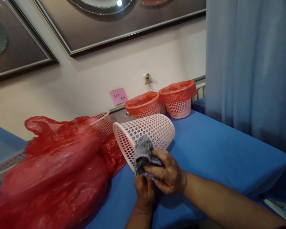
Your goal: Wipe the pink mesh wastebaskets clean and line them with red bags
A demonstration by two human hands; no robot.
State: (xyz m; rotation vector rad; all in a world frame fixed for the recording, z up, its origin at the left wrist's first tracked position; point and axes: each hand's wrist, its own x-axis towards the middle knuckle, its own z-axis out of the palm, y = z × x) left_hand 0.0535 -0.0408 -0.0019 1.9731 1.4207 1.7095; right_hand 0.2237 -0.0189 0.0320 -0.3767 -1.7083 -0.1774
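"Pale perforated basket: where is it, and how does it sit?"

"Tipped on its side above the blue cover, its open mouth facing left and its base to the right. I can't tell whether it rests on the cover or is held up."

"What is the right hand doing?"

"Pinching a bunched grey cloth between thumb and fingers, with the cloth against the basket near its rim."

"And the left hand?"

"Just under the cloth, beside the lower rim. Its fingers look curled in, but the cloth hides their tips, so I can't tell whether they grip the rim."

"What lies around them?"

"On the left, a big heap of red plastic bags, with another perforated basket partly behind it. Beyond the tipped one, near the wall, stand a left lined basket and a right lined basket, both with red plastic folded over their rims. A pink note is just left of them."
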